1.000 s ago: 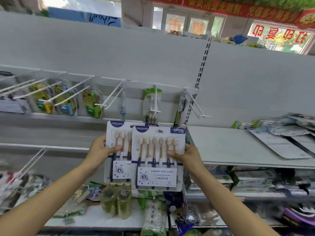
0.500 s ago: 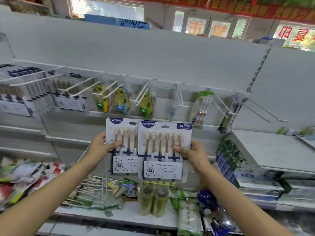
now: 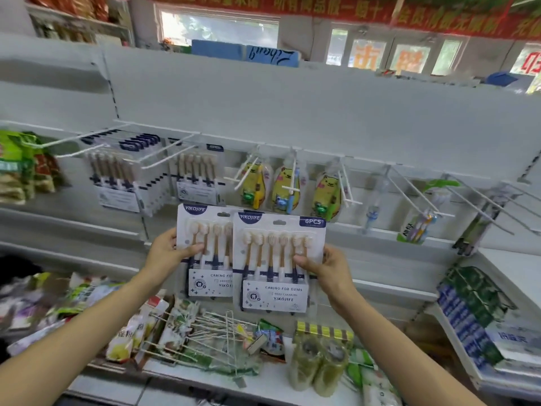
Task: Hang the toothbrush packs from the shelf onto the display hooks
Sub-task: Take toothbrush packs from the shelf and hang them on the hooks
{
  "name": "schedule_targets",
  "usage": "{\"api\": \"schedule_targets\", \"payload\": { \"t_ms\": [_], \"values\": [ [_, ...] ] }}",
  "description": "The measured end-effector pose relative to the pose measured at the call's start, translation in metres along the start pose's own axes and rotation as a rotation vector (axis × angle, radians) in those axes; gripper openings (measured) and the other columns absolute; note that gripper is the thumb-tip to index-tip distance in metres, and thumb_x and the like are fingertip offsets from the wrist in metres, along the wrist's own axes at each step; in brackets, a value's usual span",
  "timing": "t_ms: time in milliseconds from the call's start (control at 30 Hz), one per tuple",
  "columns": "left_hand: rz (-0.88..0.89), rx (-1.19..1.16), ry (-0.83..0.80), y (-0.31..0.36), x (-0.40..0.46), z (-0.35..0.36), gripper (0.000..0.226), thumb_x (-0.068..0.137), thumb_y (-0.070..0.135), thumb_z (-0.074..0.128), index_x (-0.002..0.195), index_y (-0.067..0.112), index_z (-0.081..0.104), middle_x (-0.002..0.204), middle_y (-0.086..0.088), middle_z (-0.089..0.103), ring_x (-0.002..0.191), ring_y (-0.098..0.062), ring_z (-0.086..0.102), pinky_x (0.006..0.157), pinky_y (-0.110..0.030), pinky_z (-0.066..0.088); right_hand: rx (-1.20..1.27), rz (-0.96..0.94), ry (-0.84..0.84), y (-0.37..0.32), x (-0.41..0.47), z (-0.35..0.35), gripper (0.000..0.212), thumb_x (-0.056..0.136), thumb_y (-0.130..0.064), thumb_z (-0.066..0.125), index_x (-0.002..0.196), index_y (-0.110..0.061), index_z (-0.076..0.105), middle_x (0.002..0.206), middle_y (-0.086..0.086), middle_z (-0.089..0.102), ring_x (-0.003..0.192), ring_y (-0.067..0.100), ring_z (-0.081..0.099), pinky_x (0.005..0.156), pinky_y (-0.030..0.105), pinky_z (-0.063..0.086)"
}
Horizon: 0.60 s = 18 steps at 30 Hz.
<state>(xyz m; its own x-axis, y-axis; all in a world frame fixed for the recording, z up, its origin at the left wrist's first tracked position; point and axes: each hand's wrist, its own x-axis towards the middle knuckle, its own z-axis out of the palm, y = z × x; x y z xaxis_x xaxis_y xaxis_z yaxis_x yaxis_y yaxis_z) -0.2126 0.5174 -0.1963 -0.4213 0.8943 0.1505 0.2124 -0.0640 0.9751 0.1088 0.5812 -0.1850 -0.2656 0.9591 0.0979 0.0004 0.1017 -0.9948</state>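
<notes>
While the left hand [image 3: 167,253] pinches one six-brush toothbrush pack [image 3: 205,253] by its edge, the right hand [image 3: 328,269] grips a second pack [image 3: 275,265] overlapping it. Above both hands, white display hooks [image 3: 175,152] carry matching packs.

Packs [image 3: 278,262]: glossy clear plastic blisters over matt white card.
Hooks [image 3: 415,191], right of packs: thin white-coated wire, smooth.
Back panel [image 3: 292,106], above packs: matt pale grey sheet, smooth.
Bottles [image 3: 319,361], below packs: shiny clear film wrap.
Loose hooks [image 3: 205,332], below packs: same white wire.
</notes>
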Motion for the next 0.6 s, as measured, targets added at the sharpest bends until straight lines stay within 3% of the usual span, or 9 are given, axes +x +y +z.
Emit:
{"api": "schedule_targets", "payload": {
  "t_ms": [100,167,233,333,500,600],
  "values": [
    [0.005,-0.026,0.028,-0.008,0.007,-0.028,0.034,0.076,0.002,0.079,0.099,0.022,0.067,0.08,0.02,0.076,0.076,0.003,0.071,0.069,-0.018,0.054,-0.002,-0.002,-0.047,-0.005,0.011,0.023,0.022,0.08,-0.002,0.077,0.101,-0.008,0.072,0.094,0.006,0.078,0.089,0.024,0.075,0.077,0.034,0.061],
    [0.006,-0.045,0.038,-0.014,0.015,-0.047,0.033,0.076,-0.001,0.077,0.1,0.018,0.067,0.079,0.019,0.076,0.075,0.004,0.071,0.067,-0.014,0.054,-0.003,-0.008,-0.057,-0.006,0.018,0.041,0.022,0.08,-0.001,0.077,0.1,-0.009,0.072,0.094,0.006,0.079,0.089,0.024,0.075,0.077,0.033,0.061],
    [0.002,-0.052,0.049,-0.022,0.026,-0.067,0.034,0.076,-0.004,0.077,0.101,0.017,0.067,0.08,0.015,0.076,0.078,-0.004,0.072,0.066,-0.014,0.055,-0.017,-0.01,-0.047,-0.004,0.025,0.061,0.022,0.079,0.0,0.077,0.099,-0.009,0.073,0.095,0.007,0.078,0.09,0.026,0.075,0.081,0.039,0.061],
    [0.006,-0.069,0.052,-0.035,0.047,-0.099,0.036,0.075,-0.004,0.078,0.1,0.02,0.068,0.085,0.008,0.078,0.087,-0.018,0.072,0.078,-0.028,0.056,-0.036,-0.026,-0.053,-0.003,0.035,0.093,0.02,0.079,0.001,0.077,0.097,-0.009,0.074,0.093,0.009,0.078,0.088,0.027,0.075,0.084,0.046,0.06],
    [0.027,-0.084,0.05,-0.05,0.081,-0.161,0.035,0.075,0.0,0.079,0.101,0.021,0.069,0.092,0.009,0.078,0.086,-0.009,0.073,0.082,-0.033,0.054,0.005,-0.022,-0.035,-0.001,0.052,0.154,0.02,0.08,0.001,0.076,0.097,-0.009,0.074,0.095,0.011,0.078,0.09,0.031,0.075,0.086,0.049,0.058],
    [0.03,-0.066,0.048,-0.058,0.102,-0.204,0.035,0.075,-0.005,0.077,0.101,0.016,0.068,0.088,0.008,0.078,0.086,-0.015,0.073,0.082,-0.032,0.058,0.019,-0.019,-0.043,0.0,0.063,0.195,0.023,0.079,0.001,0.076,0.1,-0.007,0.073,0.097,0.011,0.078,0.092,0.031,0.074,0.087,0.05,0.058]
  ]
}}
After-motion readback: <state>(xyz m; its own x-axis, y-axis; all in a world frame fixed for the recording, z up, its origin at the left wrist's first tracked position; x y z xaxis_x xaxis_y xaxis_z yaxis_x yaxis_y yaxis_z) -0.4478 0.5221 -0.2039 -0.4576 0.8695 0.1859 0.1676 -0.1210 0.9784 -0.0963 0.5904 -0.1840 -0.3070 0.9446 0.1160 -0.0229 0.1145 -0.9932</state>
